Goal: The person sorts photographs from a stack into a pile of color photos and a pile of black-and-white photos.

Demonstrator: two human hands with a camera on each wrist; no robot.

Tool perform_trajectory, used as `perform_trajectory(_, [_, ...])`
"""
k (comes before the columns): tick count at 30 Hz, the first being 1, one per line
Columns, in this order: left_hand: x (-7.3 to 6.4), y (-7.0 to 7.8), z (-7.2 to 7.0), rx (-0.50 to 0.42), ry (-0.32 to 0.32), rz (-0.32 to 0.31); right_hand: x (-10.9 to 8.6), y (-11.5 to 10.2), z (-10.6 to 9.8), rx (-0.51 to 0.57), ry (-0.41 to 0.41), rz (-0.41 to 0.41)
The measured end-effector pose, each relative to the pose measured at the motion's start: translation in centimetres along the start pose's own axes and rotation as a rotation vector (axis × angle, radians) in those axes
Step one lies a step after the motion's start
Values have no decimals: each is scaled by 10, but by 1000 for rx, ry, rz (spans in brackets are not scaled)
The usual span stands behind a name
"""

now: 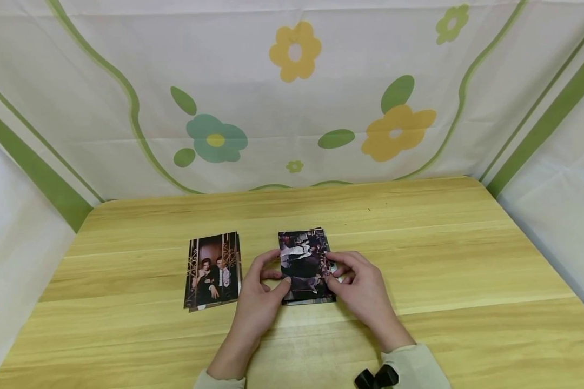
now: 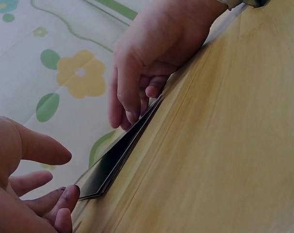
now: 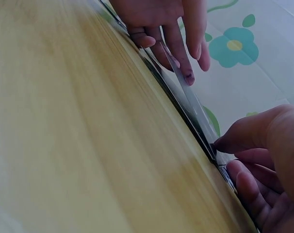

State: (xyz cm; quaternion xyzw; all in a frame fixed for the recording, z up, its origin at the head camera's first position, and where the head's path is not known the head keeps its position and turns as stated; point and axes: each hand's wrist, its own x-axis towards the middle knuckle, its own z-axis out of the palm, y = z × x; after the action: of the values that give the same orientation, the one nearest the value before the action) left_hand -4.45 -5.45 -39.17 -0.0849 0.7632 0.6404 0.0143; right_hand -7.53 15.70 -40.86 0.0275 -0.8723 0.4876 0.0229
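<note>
A stack of photo cards (image 1: 304, 265) lies on the table between the hands, its top print dark with a figure in white. At the stack's right edge, my right hand (image 1: 362, 283) pinches the top photo card between thumb and fingers. In the right wrist view, that top card (image 3: 193, 102) is tilted slightly above the cards below. My left hand (image 1: 258, 297) is at the stack's left edge, touching it with fingertips. The left wrist view shows this hand's thumb and fingers (image 2: 45, 150) spread apart. Lower cards are mostly hidden.
A second stack of photo cards (image 1: 214, 270), showing two seated people behind ornate metalwork, lies left of the hands. The wooden table (image 1: 443, 243) meets a flower-printed cloth (image 1: 253, 97) at the back. A black object (image 1: 377, 377) sits by the right sleeve.
</note>
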Motion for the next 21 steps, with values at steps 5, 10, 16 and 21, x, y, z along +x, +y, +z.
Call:
perform_trajectory(5, [0, 0, 1, -41, 14, 22, 0, 0, 0, 4, 0, -1])
perform_trajectory(10, [1, 0, 3, -71, 27, 26, 0, -1, 0, 2, 1, 3])
perform_trajectory(16, [1, -2, 4, -83, 4, 16, 0, -1, 0, -6, 6, 6])
perform_trajectory(21, [1, -2, 4, -67, 4, 21, 0, -2, 0, -3, 3, 9])
